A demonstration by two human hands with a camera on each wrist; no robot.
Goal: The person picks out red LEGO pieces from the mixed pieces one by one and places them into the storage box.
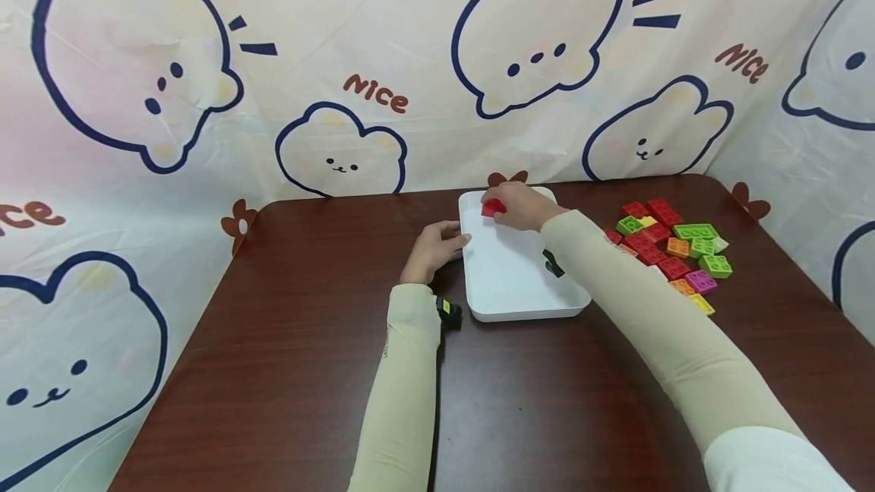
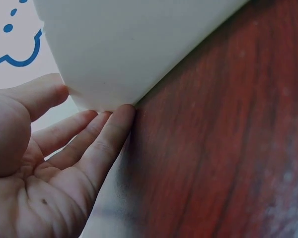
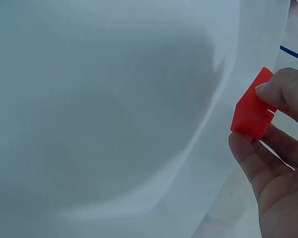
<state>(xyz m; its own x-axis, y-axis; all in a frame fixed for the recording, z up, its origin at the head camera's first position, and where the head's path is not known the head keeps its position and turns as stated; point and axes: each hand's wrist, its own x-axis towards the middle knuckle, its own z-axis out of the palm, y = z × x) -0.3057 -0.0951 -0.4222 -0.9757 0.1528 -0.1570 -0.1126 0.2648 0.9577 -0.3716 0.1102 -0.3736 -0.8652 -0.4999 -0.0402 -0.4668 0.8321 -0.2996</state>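
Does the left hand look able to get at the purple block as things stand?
Probably not easily: the left hand is at the left side of the white tray, and that tray and the right forearm lie between it and the purple block.

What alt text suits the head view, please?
A person's right hand holds a red plastic block at the far end of a white rectangular tray, while the left hand touches its left edge. Multicoloured plastic blocks lie to the right on a brown wood-grain table.

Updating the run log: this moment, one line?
right hand: holds red block over white tray; left hand: touches tray; other blocks: right of tray
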